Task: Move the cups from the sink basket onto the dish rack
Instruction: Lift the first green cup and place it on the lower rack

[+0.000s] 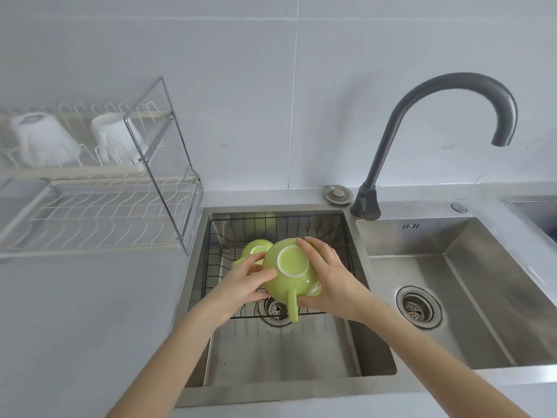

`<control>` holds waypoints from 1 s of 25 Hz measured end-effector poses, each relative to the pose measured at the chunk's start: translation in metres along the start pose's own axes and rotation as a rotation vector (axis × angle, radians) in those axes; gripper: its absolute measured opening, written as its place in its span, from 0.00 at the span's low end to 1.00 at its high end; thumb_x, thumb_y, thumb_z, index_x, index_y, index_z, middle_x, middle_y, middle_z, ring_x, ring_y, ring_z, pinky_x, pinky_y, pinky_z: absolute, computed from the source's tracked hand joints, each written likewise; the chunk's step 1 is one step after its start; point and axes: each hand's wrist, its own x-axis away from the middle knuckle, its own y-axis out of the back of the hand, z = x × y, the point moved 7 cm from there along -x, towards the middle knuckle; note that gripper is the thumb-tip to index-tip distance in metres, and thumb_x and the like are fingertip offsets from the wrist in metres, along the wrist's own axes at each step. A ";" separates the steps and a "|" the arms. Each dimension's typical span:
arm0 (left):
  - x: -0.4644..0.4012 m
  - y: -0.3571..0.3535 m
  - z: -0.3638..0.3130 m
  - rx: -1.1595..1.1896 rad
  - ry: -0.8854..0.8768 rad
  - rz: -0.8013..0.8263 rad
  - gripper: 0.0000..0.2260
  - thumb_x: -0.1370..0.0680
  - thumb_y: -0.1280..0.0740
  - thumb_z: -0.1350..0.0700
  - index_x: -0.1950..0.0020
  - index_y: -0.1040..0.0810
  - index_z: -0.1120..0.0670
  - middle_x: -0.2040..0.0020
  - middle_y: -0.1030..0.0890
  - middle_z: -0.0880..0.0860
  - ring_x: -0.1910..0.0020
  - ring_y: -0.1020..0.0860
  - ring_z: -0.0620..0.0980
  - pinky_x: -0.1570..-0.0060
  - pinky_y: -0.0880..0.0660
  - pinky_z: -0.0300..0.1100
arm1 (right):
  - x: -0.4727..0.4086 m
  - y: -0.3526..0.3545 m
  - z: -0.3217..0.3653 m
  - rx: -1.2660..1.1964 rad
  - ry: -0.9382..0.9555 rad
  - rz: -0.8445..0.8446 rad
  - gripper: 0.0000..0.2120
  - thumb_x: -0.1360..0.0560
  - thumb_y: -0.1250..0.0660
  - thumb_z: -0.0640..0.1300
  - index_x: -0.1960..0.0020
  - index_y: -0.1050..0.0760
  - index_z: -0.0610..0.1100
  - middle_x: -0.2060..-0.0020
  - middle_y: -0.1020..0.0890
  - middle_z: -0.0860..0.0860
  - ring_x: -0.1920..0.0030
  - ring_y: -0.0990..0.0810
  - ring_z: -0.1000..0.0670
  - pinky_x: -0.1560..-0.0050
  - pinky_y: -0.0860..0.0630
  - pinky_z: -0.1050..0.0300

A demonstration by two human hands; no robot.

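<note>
A green cup (291,271) is held upside down over the black wire sink basket (340,233), its pale base up and its handle pointing toward me. My left hand (244,285) grips its left side and my right hand (328,277) wraps its right side. A second green cup (254,248) lies upside down in the basket just behind and to the left, partly hidden by my left hand. The white two-tier dish rack (105,212) stands on the counter to the left of the sink, with two white cups (45,138) upside down on its upper tier.
The basket hangs in the left steel sink bowl (271,357), with a drain below it. A dark curved faucet (452,95) rises between the two bowls. The right bowl (452,282) holds only its drain. Grey counter (75,327) lies in front of the rack.
</note>
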 end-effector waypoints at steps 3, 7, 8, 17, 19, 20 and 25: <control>0.013 0.005 -0.008 -0.079 -0.078 0.082 0.28 0.26 0.34 0.63 0.29 0.38 0.49 0.35 0.30 0.53 0.42 0.23 0.51 0.45 0.23 0.42 | 0.000 0.005 0.002 -0.142 -0.049 -0.011 0.47 0.36 0.25 0.50 0.25 0.50 0.47 0.29 0.42 0.49 0.29 0.39 0.49 0.32 0.39 0.61; 0.026 0.018 -0.025 -0.276 -0.183 0.042 0.34 0.29 0.29 0.59 0.28 0.42 0.48 0.38 0.31 0.49 0.49 0.24 0.42 0.51 0.27 0.34 | -0.008 0.012 0.018 -0.193 -0.066 -0.014 0.46 0.34 0.25 0.45 0.26 0.49 0.48 0.29 0.41 0.50 0.31 0.36 0.52 0.36 0.39 0.66; 0.029 0.023 -0.027 -0.323 -0.206 0.022 0.35 0.29 0.29 0.59 0.28 0.43 0.48 0.37 0.32 0.49 0.50 0.25 0.40 0.50 0.28 0.34 | -0.011 0.012 0.025 -0.196 -0.065 -0.009 0.46 0.34 0.25 0.45 0.26 0.49 0.48 0.29 0.40 0.50 0.32 0.36 0.53 0.36 0.39 0.67; 0.057 0.115 -0.012 -0.376 -0.270 -0.094 0.42 0.37 0.27 0.52 0.28 0.43 0.51 0.38 0.34 0.51 0.43 0.30 0.45 0.50 0.27 0.35 | -0.058 -0.032 0.099 -0.154 -0.067 0.078 0.45 0.34 0.25 0.46 0.26 0.48 0.48 0.28 0.36 0.51 0.30 0.35 0.51 0.36 0.39 0.65; 0.064 0.141 -0.008 -0.407 -0.292 -0.121 0.41 0.37 0.26 0.50 0.28 0.42 0.50 0.39 0.36 0.49 0.39 0.33 0.44 0.45 0.30 0.38 | -0.071 -0.045 0.120 -0.137 -0.050 0.087 0.45 0.34 0.25 0.47 0.26 0.48 0.47 0.28 0.36 0.51 0.30 0.35 0.51 0.37 0.40 0.66; 0.068 0.154 -0.005 -0.421 -0.305 -0.130 0.40 0.37 0.26 0.48 0.29 0.41 0.49 0.39 0.36 0.46 0.38 0.34 0.41 0.42 0.32 0.38 | -0.077 -0.052 0.130 -0.132 -0.041 0.086 0.45 0.35 0.24 0.47 0.26 0.48 0.47 0.28 0.36 0.51 0.30 0.35 0.51 0.38 0.39 0.66; 0.086 0.224 0.006 -0.438 -0.317 -0.190 0.45 0.44 0.30 0.38 0.30 0.40 0.47 0.35 0.34 0.39 0.35 0.35 0.36 0.37 0.37 0.37 | -0.109 -0.090 0.179 -0.127 -0.008 0.093 0.45 0.35 0.24 0.47 0.26 0.47 0.49 0.29 0.37 0.51 0.32 0.34 0.51 0.41 0.39 0.67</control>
